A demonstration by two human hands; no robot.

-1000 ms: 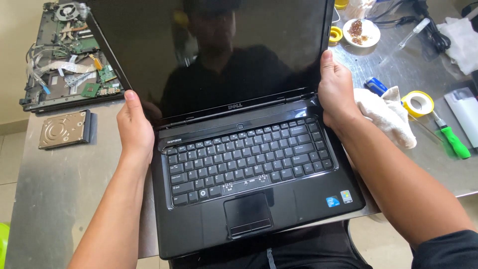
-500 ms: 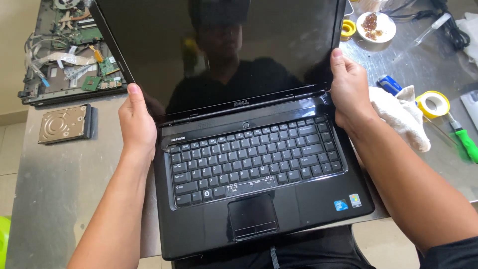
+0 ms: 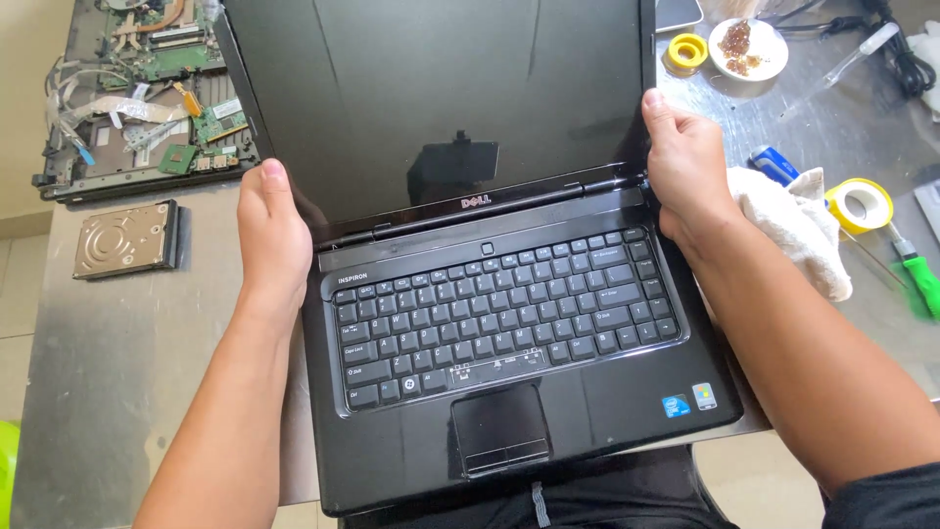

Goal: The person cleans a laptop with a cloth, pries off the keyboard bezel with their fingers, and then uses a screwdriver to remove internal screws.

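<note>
A black laptop [image 3: 509,392] lies open on a grey metal table [image 3: 127,362], its front edge hanging over the table's near side. The dark screen [image 3: 441,98] is off and tilted back. My left hand [image 3: 272,235] grips the laptop's left edge at the hinge. At the right hinge my right hand [image 3: 685,171] holds the other edge, thumb on the screen's frame. The keyboard and touchpad lie bare between my forearms.
An opened laptop chassis with exposed circuit boards [image 3: 147,88] lies at the back left, a bare hard drive [image 3: 127,238] in front of it. On the right are a white cloth [image 3: 798,230], tape rolls [image 3: 860,204], a green-handled screwdriver [image 3: 920,279] and a small dish [image 3: 749,47].
The view has shifted down and closer. The screen has tilted further back, and its reflection changed. Both hands stay on the laptop's sides near the hinges.
</note>
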